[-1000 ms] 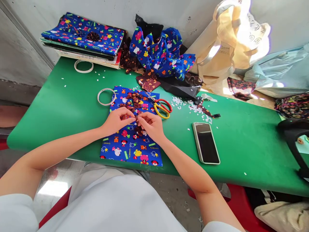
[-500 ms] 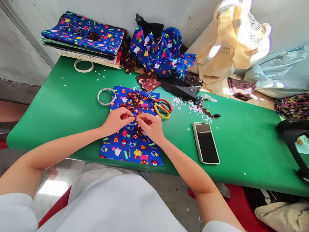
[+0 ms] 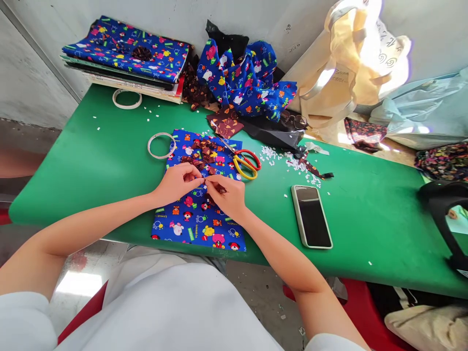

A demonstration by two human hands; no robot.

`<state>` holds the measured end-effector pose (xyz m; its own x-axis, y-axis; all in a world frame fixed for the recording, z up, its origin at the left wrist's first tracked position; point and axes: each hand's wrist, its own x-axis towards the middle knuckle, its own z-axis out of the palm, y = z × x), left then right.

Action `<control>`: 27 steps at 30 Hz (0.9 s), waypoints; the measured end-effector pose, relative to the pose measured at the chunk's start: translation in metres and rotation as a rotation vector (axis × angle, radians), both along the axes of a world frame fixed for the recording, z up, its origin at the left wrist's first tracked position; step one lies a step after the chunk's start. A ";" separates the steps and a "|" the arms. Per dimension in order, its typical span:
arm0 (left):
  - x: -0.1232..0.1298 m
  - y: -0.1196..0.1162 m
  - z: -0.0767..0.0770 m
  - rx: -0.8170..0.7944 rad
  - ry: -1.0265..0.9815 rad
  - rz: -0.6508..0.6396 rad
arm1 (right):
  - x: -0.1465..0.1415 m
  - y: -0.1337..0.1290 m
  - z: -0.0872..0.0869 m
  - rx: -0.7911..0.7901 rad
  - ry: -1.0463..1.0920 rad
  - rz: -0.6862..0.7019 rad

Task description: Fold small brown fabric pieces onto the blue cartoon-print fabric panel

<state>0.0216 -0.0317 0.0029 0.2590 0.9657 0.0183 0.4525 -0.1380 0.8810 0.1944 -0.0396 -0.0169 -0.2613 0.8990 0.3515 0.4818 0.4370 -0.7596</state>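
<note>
From my end of the feed, I saw one small change over the half second before: the right hand [image 3: 227,195] had rolled slightly inward and lay flatter, so that less of the brown scraps [image 3: 205,150] showed beneath it. The left hand [image 3: 179,183] sat almost exactly where it had been. Both sets of fingertips were closed in a pinch and met over the middle of the blue cloth [image 3: 199,231]; what they gripped was too small and too well covered for me to make out. The other fingers were curled in.

The cloth lay flat at the near edge of the green table [image 3: 109,146], printed with cartoon animals, paw prints and lettering. The scraps, dark brown with orange and tan patches, lay crumpled in a loose patch, mostly on the far half of the cloth, just beyond the fingers.

The scissors [image 3: 238,155], with one red and one yellow handle, rested partly across the cloth's far right corner, as before. A white ring [image 3: 148,146] overlapped its far left edge. To the right, I had a phone [image 3: 313,219] lying screen up, with white bits [image 3: 292,162] strewn beyond it.
</note>
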 end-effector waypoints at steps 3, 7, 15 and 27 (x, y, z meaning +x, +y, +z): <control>-0.001 0.000 -0.001 0.007 -0.005 0.003 | 0.001 0.000 0.000 0.008 -0.013 0.014; -0.001 0.000 -0.003 0.024 -0.019 -0.003 | 0.001 -0.001 0.002 0.017 -0.004 0.046; -0.003 0.000 -0.003 0.060 0.046 -0.144 | 0.004 0.004 0.004 -0.066 0.003 0.123; -0.008 0.003 0.004 0.137 -0.138 -0.149 | 0.010 0.013 0.000 0.217 -0.054 0.054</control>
<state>0.0135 -0.0288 0.0071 0.3844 0.9031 0.1914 0.2953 -0.3167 0.9014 0.2046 -0.0262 -0.0167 -0.3308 0.7877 0.5197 0.4904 0.6140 -0.6185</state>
